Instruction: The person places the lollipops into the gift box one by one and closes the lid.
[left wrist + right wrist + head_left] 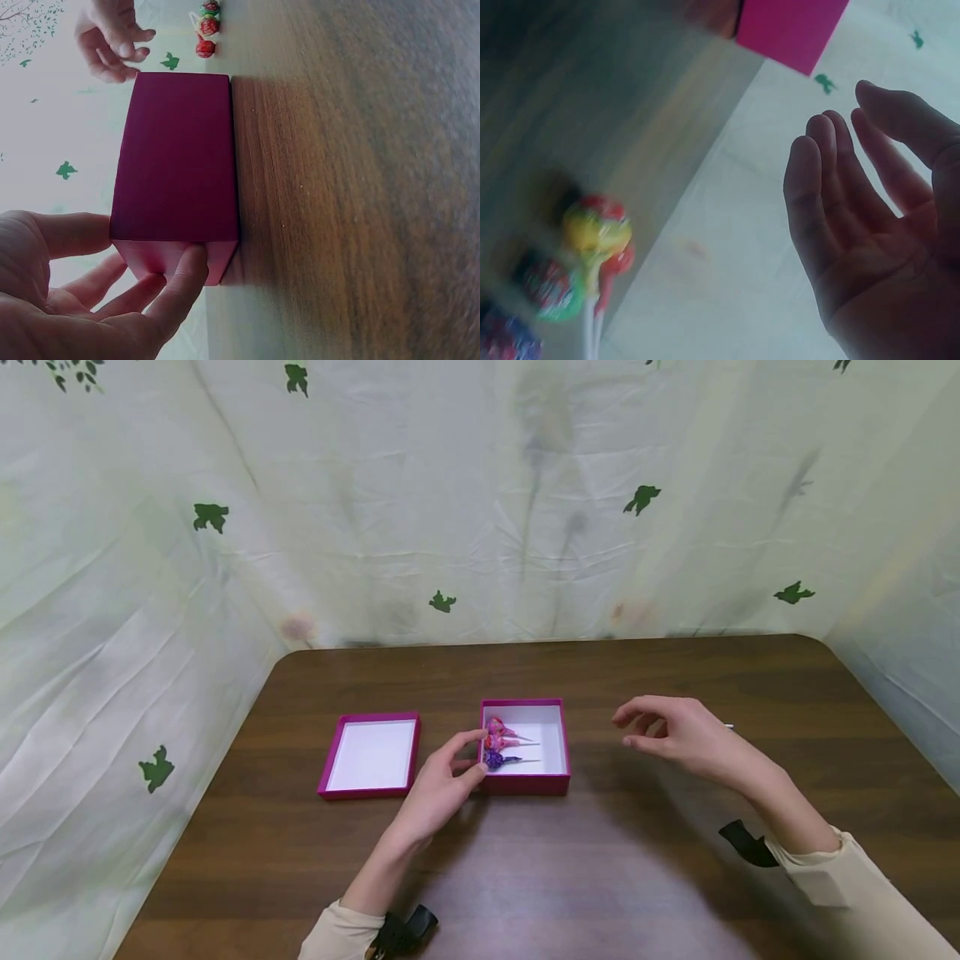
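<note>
A magenta box (525,785) with a white inside stands open on the table. Three wrapped lollipops, two pinkish-red (501,742) and one purple (495,760), lie along its left side, sticks pointing right. My left hand (441,783) holds the box at its left wall; in the left wrist view the thumb is at the rim corner and other fingertips touch the side. To the right of the box, my right hand (686,735) hovers with loosely bent fingers and nothing between them. Beside it, the right wrist view has more lollipops, among them a yellow-and-red one (596,229) and a green one (551,289).
The box's lid (371,756), magenta-edged and white inside, lies left of the box. A white stick tip (730,726) peeks out behind the right hand. Pale curtains (480,510) with green leaf shapes hang behind and beside the brown wooden table (525,877).
</note>
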The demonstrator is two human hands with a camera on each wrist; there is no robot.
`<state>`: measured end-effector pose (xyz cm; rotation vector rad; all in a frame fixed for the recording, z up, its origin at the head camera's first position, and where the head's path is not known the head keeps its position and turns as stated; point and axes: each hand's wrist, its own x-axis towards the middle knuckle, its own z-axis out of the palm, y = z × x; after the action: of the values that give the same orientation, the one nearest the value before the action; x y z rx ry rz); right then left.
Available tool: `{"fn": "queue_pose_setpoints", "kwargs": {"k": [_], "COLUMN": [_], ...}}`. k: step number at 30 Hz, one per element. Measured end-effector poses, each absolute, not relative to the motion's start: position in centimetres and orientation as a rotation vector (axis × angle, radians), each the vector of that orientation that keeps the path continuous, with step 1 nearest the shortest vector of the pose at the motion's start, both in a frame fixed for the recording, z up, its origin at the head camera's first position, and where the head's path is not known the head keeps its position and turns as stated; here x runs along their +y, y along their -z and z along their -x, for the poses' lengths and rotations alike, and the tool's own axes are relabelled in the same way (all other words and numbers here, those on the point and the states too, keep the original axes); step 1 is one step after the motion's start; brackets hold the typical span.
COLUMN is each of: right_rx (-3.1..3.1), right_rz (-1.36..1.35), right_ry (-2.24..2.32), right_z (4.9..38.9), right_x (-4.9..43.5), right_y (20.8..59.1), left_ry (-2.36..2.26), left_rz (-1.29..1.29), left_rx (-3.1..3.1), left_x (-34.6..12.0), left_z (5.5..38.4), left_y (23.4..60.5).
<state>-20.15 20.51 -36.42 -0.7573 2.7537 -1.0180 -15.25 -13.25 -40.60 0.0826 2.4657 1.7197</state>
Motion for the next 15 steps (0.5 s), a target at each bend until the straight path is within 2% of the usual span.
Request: {"fn": "queue_pose_setpoints", "kwargs": {"k": [15], "right_rx": [2.766], "right_rz": [0.694], "right_ry": [0.987], "right_z": [20.3], "right_x": [25.6], "right_y": [37.7], "left_ry": [-1.727], "left_rz": [-0.074], "left_rx": [2.436], "left_x": [-13.3], "left_z": [15.3], "left_y": [40.6]}}
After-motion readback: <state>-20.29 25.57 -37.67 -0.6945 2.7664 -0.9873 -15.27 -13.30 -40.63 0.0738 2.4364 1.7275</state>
